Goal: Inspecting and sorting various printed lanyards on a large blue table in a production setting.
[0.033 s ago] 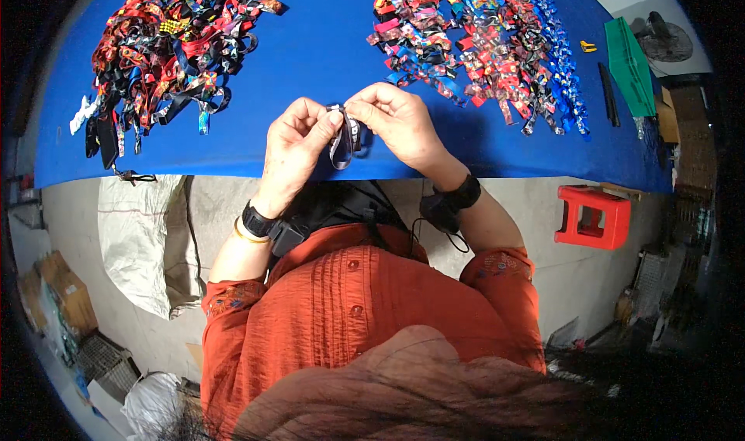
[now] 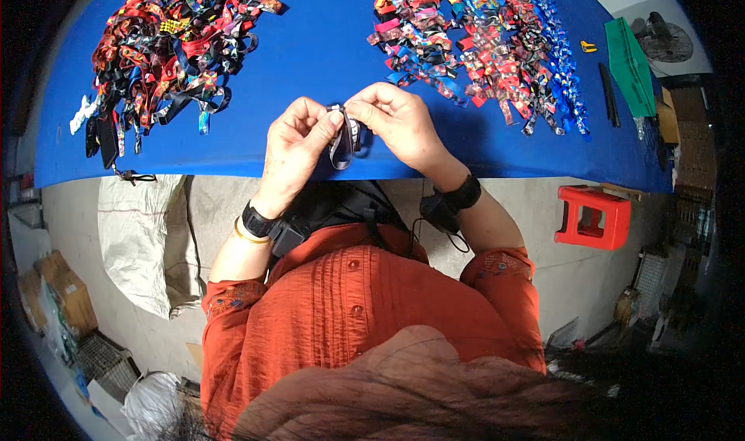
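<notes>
Over the near edge of the blue table, both my hands pinch one looped black ribbon strap [image 2: 341,154] with pale markings. My left hand [image 2: 301,134] grips its upper end between thumb and forefinger. Close on the other side, my right hand [image 2: 396,123] pinches the same end, fingertips almost touching those of the left. The strap's loop hangs down between the hands; the exact spot under my fingertips is hidden. A tangled heap of multicoloured ribbon straps [image 2: 167,64] lies to the left. On the right, more straps [image 2: 497,53] are laid in rows, with blue ones [image 2: 555,53] outermost.
The blue table [image 2: 322,29] spans the view. At its right lie a small yellow tool [image 2: 588,46], a black bar [image 2: 608,93] and a green container [image 2: 628,67]. A red stool [image 2: 594,217] stands on the floor at right, a whitish sack [image 2: 140,239] at left. A fan [image 2: 666,39] is far right.
</notes>
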